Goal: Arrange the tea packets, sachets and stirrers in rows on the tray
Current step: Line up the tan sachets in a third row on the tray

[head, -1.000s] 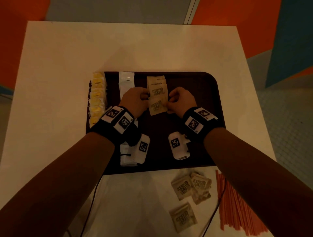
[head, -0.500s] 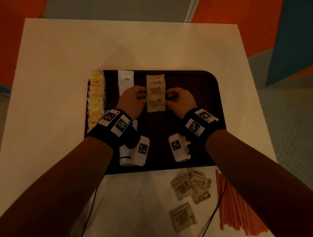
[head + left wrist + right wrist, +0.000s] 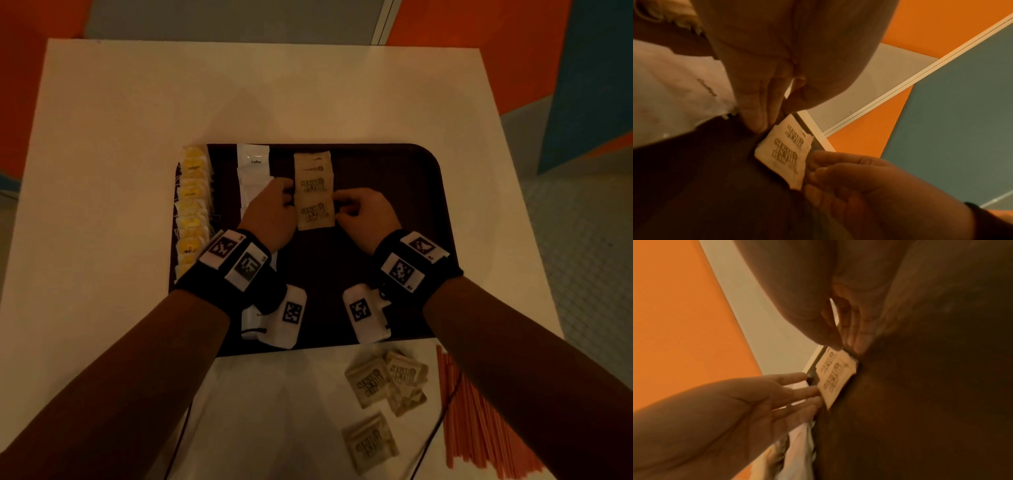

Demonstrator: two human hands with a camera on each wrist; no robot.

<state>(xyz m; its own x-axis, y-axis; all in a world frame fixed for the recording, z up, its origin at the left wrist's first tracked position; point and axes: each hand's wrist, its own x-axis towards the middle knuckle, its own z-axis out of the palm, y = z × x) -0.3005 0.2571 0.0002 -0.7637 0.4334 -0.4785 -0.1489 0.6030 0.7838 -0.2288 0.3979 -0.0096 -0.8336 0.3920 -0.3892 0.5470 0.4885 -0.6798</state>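
On the dark brown tray (image 3: 394,205) lies a straight column of brown sugar sachets (image 3: 315,192), overlapping one another. My left hand (image 3: 286,197) touches the column's left edge with straight fingers (image 3: 797,392). My right hand (image 3: 344,209) touches its right edge with its fingertips (image 3: 813,172). The nearest sachet (image 3: 785,154) lies flat between both hands, also seen in the right wrist view (image 3: 835,378). Yellow tea packets (image 3: 191,212) run down the tray's left side. White coffee sachets (image 3: 255,164) form the column beside them, partly hidden by my left hand.
Loose brown sachets (image 3: 383,380) and a single one (image 3: 368,442) lie on the white table (image 3: 137,137) in front of the tray. A bundle of orange stirrers (image 3: 479,428) lies at the front right. The tray's right half is bare.
The nearest sachets were crooked and held between my fingers a second ago. They now lie flat and square in the column, with my hands at its two side edges.
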